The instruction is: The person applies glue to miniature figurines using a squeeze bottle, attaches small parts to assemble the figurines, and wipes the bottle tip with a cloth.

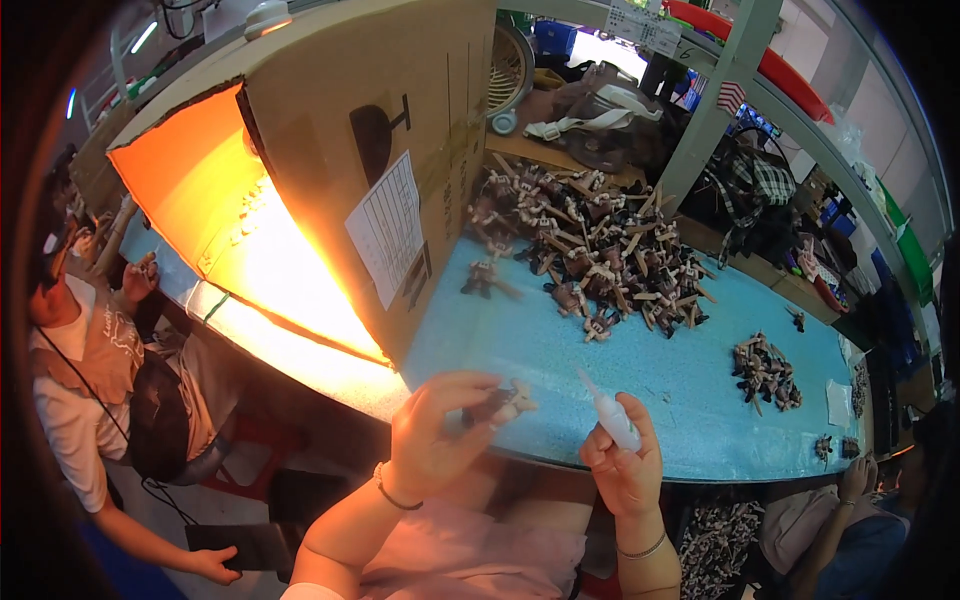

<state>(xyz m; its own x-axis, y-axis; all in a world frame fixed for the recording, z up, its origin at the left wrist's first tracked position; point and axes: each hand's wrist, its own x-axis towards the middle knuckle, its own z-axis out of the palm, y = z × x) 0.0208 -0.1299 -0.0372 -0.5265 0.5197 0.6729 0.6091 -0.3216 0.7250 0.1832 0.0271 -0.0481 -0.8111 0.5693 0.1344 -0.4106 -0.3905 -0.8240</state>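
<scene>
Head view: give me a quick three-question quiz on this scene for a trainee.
1. Which hand holds the white nozzle bottle?
2. True or false: the inside of the cardboard box is dark.
3. The larger pile lies on a tabletop coloured: A red, B light blue, C black.

Key:
1. The right hand; the left hand holds a small piece, blurred.
2. False; it glows brightly.
3. B.

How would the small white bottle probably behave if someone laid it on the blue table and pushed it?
The bottle would probably roll, since its body looks round. It is likely light: the right hand alone holds it. Its thin nozzle may bend easily.
</scene>
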